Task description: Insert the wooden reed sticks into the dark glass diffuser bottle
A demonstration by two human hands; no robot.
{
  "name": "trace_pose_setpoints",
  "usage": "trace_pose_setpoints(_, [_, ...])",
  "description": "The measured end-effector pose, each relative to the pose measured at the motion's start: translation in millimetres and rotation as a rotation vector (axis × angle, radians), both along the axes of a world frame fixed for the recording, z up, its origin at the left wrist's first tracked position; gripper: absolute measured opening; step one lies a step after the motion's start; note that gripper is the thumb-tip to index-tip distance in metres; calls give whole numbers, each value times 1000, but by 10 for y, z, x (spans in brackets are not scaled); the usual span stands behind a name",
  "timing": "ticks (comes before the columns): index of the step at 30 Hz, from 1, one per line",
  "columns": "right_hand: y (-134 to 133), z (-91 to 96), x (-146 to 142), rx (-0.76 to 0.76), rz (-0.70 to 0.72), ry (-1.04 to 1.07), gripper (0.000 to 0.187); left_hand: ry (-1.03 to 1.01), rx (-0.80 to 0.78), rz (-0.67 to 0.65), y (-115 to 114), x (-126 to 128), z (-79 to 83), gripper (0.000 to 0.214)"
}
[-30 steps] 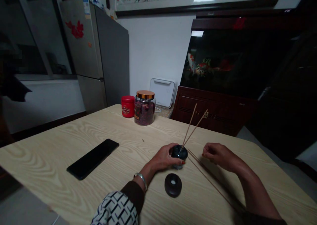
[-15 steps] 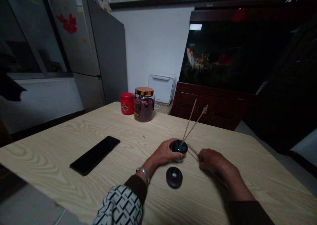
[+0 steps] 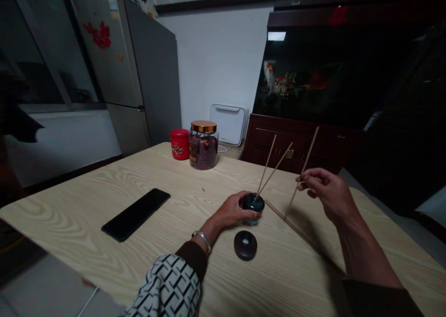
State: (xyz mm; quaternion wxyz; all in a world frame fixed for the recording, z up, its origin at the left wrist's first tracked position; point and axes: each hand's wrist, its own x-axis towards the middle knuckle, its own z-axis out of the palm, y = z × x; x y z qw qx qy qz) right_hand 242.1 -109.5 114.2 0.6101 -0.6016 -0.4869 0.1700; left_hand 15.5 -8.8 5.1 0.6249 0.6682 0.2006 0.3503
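Note:
My left hand point(image 3: 232, 211) is wrapped round a small dark round holder point(image 3: 253, 202) standing on the wooden table point(image 3: 104, 196). Two thin sticks point(image 3: 270, 168) stand tilted in the holder's top. My right hand point(image 3: 325, 190) is raised above the table to the right of the holder and pinches a third thin stick point(image 3: 304, 168), held slanted with its lower tip just over the table. More loose sticks point(image 3: 296, 231) lie flat on the table right of the holder. A dark round lid point(image 3: 245, 245) with a pale centre lies in front of the holder.
A black phone point(image 3: 136, 214) lies on the table to the left. At the far edge stand a glass jar with a copper lid point(image 3: 204, 145) and a red tin point(image 3: 180, 143). Behind are a grey fridge point(image 3: 139, 70), a white appliance point(image 3: 228, 124) and a fish tank on a dark cabinet point(image 3: 303, 140).
My right hand went down to the loose sticks on the table, closed on one, and lifted it up and to the right. My left hand stayed on the holder.

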Motion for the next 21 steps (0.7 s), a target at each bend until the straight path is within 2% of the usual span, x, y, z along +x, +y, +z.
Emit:
trace_pose_setpoints(3, [37,46,-187,250,-45,245,18,8,18,-5,9,2,-14,64])
trace_pose_setpoints(7, [94,35,-385,392,-56,322,17,6,41,-15,16,5,-26,63])
trace_pose_setpoints(12, [137,-28,-505,427,-69,251,16,-9,36,-15,16,7,-27,62])
trace_pose_setpoints(21, [199,-173,-640,359,-46,141,15,-29,8,-17,18,14,-53,63])
